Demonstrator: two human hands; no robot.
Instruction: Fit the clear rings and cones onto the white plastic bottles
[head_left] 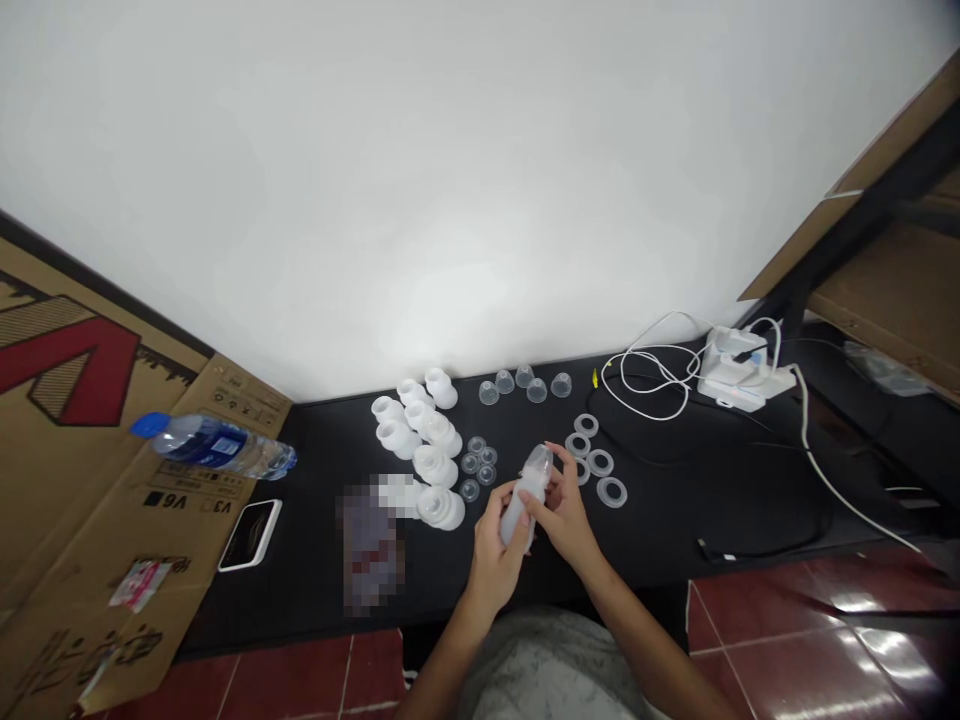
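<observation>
1. While the left hand (489,562) wraps the lower body of a frosted bottle (524,497), the right hand (568,520) pinches its upper end; both are clamped on it, and it tilts above a black table (645,520).
2. Just left of the bottle lie small clear valves (478,466); further left stand white funnels (420,438).
3. Beyond the bottle sit clear cups (521,384); just right of it lie silicone rings (598,462).
4. Well right of the bottle stands a white device (739,370), with white cables (645,375) beside it.
5. Far left of the bottle, a water bottle (217,447) lies on cardboard (97,520); a phone (251,535) lies beside it; a blurred object (370,545) is too obscured to name.
</observation>
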